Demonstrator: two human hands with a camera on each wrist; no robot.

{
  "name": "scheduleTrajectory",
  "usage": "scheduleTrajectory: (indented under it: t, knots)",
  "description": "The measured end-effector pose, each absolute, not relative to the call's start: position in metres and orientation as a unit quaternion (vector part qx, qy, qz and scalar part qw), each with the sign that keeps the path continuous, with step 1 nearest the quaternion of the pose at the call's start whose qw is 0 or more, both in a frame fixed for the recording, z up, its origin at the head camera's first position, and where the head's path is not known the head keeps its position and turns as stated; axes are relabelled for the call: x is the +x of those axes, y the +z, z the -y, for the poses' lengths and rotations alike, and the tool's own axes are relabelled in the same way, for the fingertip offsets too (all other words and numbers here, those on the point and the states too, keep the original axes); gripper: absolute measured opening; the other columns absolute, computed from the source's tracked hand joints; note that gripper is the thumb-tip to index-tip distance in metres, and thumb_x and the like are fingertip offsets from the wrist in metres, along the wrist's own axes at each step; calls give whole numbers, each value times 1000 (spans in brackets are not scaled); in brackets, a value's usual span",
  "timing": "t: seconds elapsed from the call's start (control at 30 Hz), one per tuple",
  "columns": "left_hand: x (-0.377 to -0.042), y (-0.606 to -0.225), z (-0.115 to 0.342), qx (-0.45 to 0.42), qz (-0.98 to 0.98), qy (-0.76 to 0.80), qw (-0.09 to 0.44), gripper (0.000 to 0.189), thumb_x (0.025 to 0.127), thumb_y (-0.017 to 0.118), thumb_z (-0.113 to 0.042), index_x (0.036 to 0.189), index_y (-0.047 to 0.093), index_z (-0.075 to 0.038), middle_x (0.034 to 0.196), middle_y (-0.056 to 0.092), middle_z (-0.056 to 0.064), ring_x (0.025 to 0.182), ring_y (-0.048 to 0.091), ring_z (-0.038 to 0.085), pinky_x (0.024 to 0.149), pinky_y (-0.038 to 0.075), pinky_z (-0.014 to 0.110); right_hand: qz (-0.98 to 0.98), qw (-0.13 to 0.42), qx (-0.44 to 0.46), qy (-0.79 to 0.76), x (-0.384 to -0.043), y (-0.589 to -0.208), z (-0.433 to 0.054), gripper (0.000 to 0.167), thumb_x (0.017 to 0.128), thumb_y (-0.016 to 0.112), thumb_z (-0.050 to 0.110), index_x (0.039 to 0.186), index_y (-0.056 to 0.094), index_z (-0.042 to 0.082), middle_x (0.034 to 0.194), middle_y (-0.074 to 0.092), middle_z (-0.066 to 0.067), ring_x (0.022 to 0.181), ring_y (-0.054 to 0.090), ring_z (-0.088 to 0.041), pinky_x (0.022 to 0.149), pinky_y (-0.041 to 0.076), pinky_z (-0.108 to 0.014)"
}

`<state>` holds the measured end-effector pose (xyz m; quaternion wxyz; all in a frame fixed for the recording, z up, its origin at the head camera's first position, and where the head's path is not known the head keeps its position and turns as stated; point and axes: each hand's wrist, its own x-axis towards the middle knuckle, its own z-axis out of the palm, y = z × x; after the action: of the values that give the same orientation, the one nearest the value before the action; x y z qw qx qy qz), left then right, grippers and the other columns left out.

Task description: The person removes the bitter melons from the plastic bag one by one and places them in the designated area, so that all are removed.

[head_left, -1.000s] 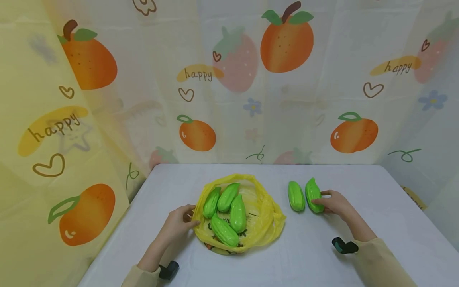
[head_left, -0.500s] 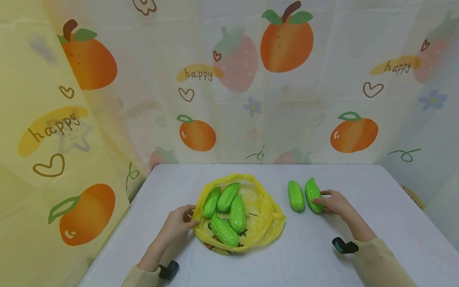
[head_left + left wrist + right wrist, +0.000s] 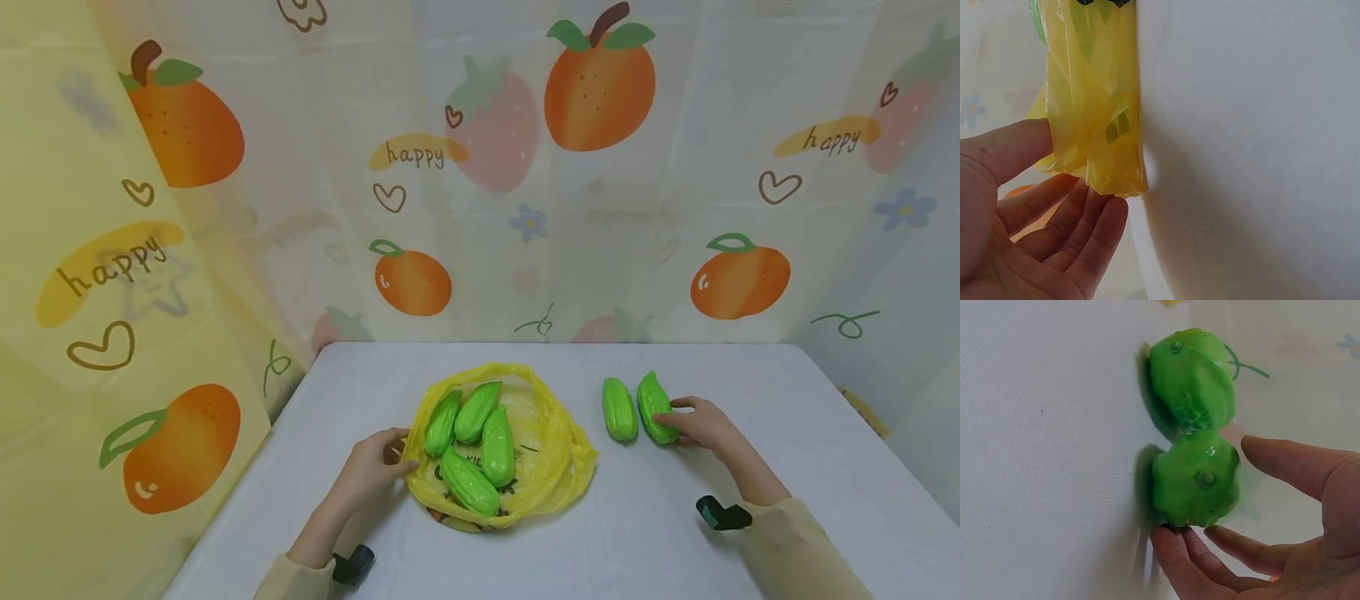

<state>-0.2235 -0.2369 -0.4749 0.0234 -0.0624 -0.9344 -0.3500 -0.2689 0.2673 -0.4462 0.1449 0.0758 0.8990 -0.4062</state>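
A yellow plastic bag (image 3: 551, 467) lies spread on the table with its mouth wide, holding several shiny green, ridged bitter melons (image 3: 468, 483). My left hand (image 3: 369, 468) grips the bag's left rim, thumb and fingers on it; in the left wrist view the thumb rests along the yellow film (image 3: 1094, 125). To the right of the bag, two more bitter melons stand side by side. My right hand (image 3: 703, 423) holds the right-hand melon (image 3: 654, 408), thumb on top and fingertips along its outer side. The other melon (image 3: 619, 410) lies just left of it, close beside it in the right wrist view.
A white cloth covers the table (image 3: 630, 533). Behind and at both sides hang curtains (image 3: 487, 225) printed with fruit and the word "happy". Black wrist devices (image 3: 722, 512) sit at both beige sleeves (image 3: 798, 546).
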Motion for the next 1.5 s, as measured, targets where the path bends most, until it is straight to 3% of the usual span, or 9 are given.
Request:
scheduleTrajectory:
  t: [0.2,0.43,1.23,1.5]
  knots:
    - [-223,-473,236,-58,936,-347,22,46,77,78,-19,120,64,-12,92,65,-1,77,57,9,69,47,30,-899,138,63,-410,-266,-444,-272,77,90,60,38,137,30,-16,128,45,-38,91,65,-27,77,54,-33]
    - [-223,-472,236,-60,936,-346,22,46,77,78,-19,120,64,-12,91,65,-1,77,57,9,69,47,30,-895,127,59,-425,-258,-437,-273,75,92,58,36,138,28,-15,135,38,-41,115,54,-44,83,54,-35]
    - [-221,-470,235,-59,937,-344,20,45,78,78,-20,119,64,-12,91,65,-1,77,57,11,68,47,29,-912,60,3,-405,-236,-405,-232,64,91,60,41,136,44,-2,127,55,-29,104,60,-35,84,51,-43]
    - [-221,-470,235,-58,937,-345,20,44,78,78,-19,119,64,-13,91,65,-2,78,57,10,69,47,30,-911,42,-8,-409,-237,-400,-213,59,90,61,41,133,50,1,124,58,-26,110,56,-38,83,51,-42]
